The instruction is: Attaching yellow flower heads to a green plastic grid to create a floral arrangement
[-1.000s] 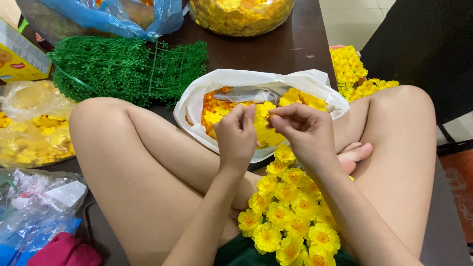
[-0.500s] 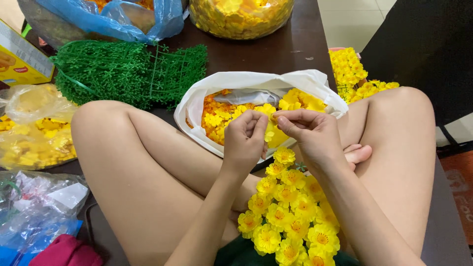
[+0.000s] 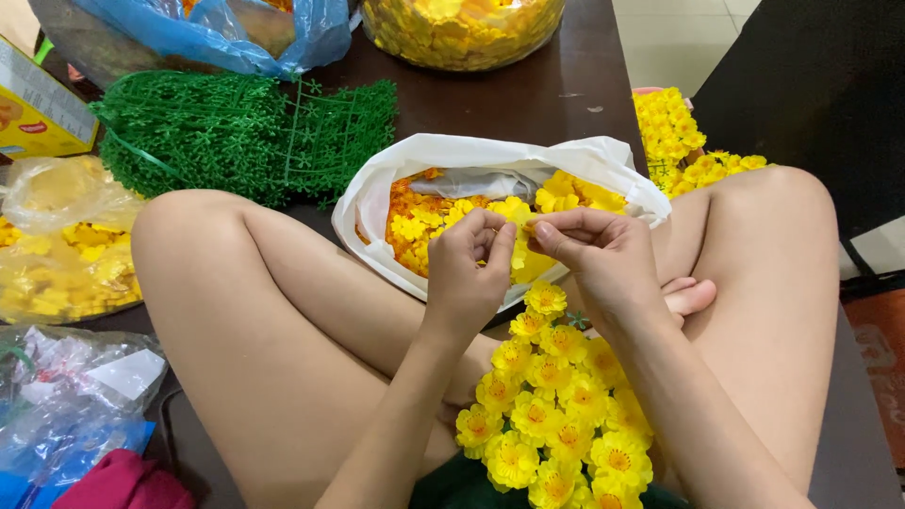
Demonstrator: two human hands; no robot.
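since a second ago i've drawn my left hand (image 3: 467, 269) and right hand (image 3: 599, 254) closer together, fingertips now meeting over the white bag (image 3: 603, 165) of loose blooms, so the small yellow flower (image 3: 521, 226) looks pinched between both. each hand is curled, wrists low, fingers clamped on that flower. the finished strip of yellow flowers (image 3: 551, 415) lies in my lap, near side, with the green mesh (image 3: 245, 137) far left.

The dark wooden surface (image 3: 528, 94) carries a white bag (image 3: 490, 155) of yellow flowers just beyond the left hand (image 3: 467, 273), and green plastic mesh (image 3: 245, 132) farther left.
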